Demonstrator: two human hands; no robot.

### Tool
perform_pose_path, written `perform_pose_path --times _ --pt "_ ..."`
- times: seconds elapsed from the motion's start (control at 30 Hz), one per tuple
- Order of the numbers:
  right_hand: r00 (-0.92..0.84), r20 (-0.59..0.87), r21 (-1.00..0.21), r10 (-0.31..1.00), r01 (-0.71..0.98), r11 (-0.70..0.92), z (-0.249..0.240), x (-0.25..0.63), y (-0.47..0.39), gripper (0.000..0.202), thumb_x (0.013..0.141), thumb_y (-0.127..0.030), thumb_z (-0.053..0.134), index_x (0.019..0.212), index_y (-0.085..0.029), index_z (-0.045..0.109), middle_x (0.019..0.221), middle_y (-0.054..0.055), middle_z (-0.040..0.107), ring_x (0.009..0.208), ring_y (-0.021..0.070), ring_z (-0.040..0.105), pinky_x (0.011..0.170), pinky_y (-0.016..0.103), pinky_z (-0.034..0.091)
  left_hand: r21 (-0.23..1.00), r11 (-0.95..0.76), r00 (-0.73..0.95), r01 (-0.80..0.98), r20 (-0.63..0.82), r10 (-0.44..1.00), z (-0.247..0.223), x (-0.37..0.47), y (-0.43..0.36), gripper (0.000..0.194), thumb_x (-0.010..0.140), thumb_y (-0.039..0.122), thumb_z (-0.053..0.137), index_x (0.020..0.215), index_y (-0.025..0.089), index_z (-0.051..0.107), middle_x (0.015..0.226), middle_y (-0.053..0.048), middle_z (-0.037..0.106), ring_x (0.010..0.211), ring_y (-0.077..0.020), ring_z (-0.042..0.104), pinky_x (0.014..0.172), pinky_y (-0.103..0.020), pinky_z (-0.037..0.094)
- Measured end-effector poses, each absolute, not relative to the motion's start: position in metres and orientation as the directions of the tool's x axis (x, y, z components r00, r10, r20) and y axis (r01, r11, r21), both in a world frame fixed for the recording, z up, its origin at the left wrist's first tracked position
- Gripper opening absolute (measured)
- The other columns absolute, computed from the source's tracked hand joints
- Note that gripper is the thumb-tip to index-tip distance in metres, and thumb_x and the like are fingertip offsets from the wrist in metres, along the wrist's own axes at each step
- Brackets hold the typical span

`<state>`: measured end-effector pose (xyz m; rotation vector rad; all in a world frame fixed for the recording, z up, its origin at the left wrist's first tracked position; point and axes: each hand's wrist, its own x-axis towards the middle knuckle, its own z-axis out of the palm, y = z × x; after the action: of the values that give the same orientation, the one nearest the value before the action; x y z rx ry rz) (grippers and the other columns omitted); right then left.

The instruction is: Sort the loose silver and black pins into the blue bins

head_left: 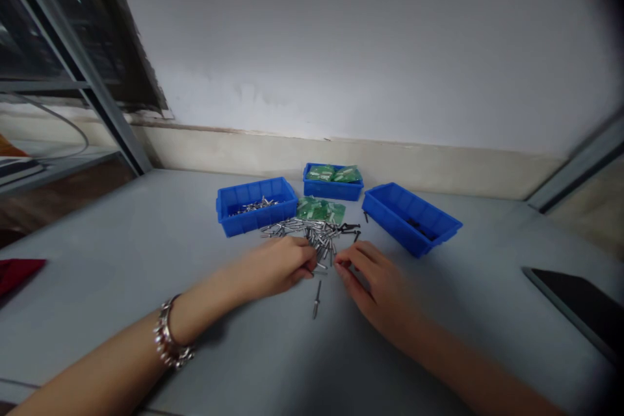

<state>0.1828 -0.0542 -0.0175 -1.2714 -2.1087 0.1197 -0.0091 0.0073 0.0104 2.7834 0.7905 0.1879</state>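
Note:
A loose pile of silver screw-like fasteners (319,237) lies on the grey table in front of me. My left hand (285,263) rests at the pile's near left side, its fingers curled closed; whatever they hold is hidden. On the right, my right hand (373,276) has thumb and fingertips pinched together beside the pile, and anything between them is too small to name. One single silver fastener (316,300) lies apart, nearer to me, between the two hands. A few black fasteners (348,229) are at the pile's right edge.
Behind the pile, a green plastic packet (319,209) lies before a blue bin (333,191) of similar packets. A left blue bin (258,218) holds silver fasteners; a right one (397,224) holds dark pieces. A dark flat tablet-like object (575,305) is far right, red material (19,273) far left.

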Motion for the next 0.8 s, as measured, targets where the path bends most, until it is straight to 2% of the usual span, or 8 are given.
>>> perform_pose_path --times 0.3,0.57,0.8 --pt "-0.289 0.500 -0.411 0.816 0.750 0.518 -0.0170 0.1815 -0.0528 0.012 0.086 -0.019 0.045 0.092 -0.019 0.055 0.084 0.006 0.059 0.082 0.0214 0.055 0.071 0.038 0.047 0.192 -0.878 0.859 0.439 0.199 0.473 0.0106 -0.0024 -0.0004 0.013 0.089 0.021 0.041 0.089 0.016 0.054 0.082 -0.004 0.058 0.069 -0.0143 0.055 0.058 -0.024 0.040" --pt "-0.363 0.497 -0.377 0.788 0.728 0.573 -0.0185 0.1803 -0.0508 0.014 0.087 -0.019 0.044 0.081 -0.023 0.056 0.076 0.003 0.060 0.076 0.0207 0.056 0.067 0.036 0.047 0.183 -0.898 0.863 0.399 0.255 0.436 0.0075 -0.0003 -0.0025 0.020 0.091 0.024 0.039 0.089 0.015 0.056 0.082 -0.005 0.059 0.071 -0.0162 0.056 0.060 -0.027 0.043" --pt "-0.321 0.523 -0.330 0.790 0.778 0.534 -0.0177 0.1821 -0.0507 0.015 0.086 -0.019 0.044 0.084 -0.021 0.058 0.075 0.004 0.061 0.075 0.0210 0.056 0.067 0.036 0.047 0.163 -0.885 0.809 0.436 0.360 0.465 0.0069 -0.0005 -0.0014 0.016 0.089 0.019 0.040 0.098 0.015 0.053 0.088 -0.006 0.062 0.076 -0.0156 0.057 0.065 -0.027 0.045"
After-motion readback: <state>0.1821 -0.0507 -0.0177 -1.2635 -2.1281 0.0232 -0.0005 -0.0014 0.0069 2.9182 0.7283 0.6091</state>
